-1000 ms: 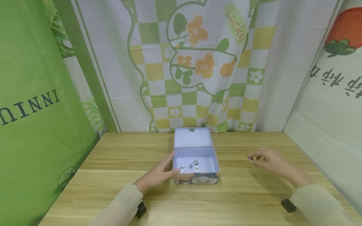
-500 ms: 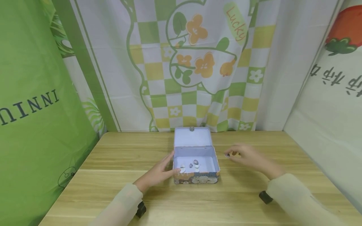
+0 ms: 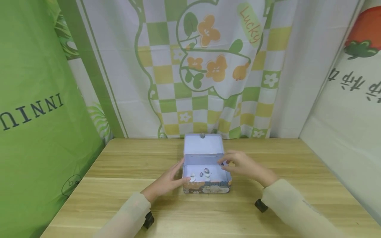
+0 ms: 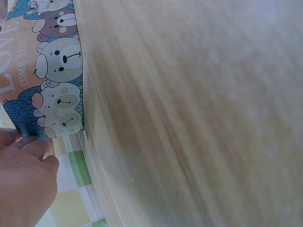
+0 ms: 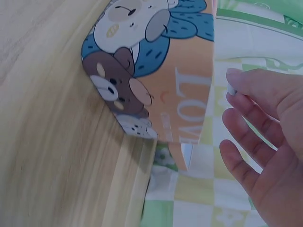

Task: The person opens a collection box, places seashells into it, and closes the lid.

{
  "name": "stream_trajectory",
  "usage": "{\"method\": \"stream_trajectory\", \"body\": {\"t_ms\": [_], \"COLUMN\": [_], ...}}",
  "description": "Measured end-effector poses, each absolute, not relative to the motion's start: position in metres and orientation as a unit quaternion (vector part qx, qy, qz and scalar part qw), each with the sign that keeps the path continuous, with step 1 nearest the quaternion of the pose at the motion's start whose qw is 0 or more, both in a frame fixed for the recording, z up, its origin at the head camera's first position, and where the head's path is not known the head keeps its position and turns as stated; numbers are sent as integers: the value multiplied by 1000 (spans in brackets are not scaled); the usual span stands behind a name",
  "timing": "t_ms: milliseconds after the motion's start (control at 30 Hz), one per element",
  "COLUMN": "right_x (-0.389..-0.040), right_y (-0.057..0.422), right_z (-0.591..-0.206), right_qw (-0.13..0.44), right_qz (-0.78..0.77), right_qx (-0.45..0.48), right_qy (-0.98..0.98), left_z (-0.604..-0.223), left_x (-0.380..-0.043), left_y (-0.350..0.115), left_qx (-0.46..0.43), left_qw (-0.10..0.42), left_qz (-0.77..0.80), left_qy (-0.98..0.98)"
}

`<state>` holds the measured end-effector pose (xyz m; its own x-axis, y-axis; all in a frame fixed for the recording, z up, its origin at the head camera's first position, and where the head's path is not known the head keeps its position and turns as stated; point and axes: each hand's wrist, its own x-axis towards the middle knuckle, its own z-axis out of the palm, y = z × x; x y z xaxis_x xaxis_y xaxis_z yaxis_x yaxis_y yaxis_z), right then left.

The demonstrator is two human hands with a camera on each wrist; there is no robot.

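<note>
In the head view a tin box [image 3: 215, 188] with its lid [image 3: 203, 144] raised stands on the table, bears printed on its sides. Several small white and purplish shell-like pieces [image 3: 206, 171] lie on its pale floor. My left hand [image 3: 165, 182] holds the box's left side, thumb at the front corner and fingers towards the back. My right hand [image 3: 242, 166] is over the box's right rim. In the right wrist view, its thumb and forefinger pinch a tiny whitish piece [image 5: 231, 90], mostly hidden by the fingertips; the other fingers are loosely bent.
The wooden table [image 3: 125, 158] has its back edge against a checked, flowered curtain [image 3: 190, 99]. A green cloth [image 3: 38, 138] hangs on the left and a pale one [image 3: 342, 132] on the right. A black strap piece [image 3: 261, 205] sits under the right wrist.
My right hand has moved left from the bare table to above the box's right side, still pinching the small piece. The left hand and the box have stayed in place.
</note>
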<state>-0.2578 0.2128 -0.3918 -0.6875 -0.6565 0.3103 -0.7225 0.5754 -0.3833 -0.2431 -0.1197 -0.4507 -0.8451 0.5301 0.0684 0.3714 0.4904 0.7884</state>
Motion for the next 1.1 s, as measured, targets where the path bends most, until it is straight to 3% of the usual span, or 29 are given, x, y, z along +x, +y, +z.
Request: {"method": "stream_trajectory", "body": {"t_ms": [1100], "right_x": [-264], "right_y": [198], "right_z": [-411], "right_qw": [64], "right_qz": [242], "right_qx": [380], "right_qy": [-891], "left_z": [-448], "left_x": [-241], "left_y": [-119], "left_qx": [258], "left_qw": [91], "left_qz": [428], "left_qy": [861]}}
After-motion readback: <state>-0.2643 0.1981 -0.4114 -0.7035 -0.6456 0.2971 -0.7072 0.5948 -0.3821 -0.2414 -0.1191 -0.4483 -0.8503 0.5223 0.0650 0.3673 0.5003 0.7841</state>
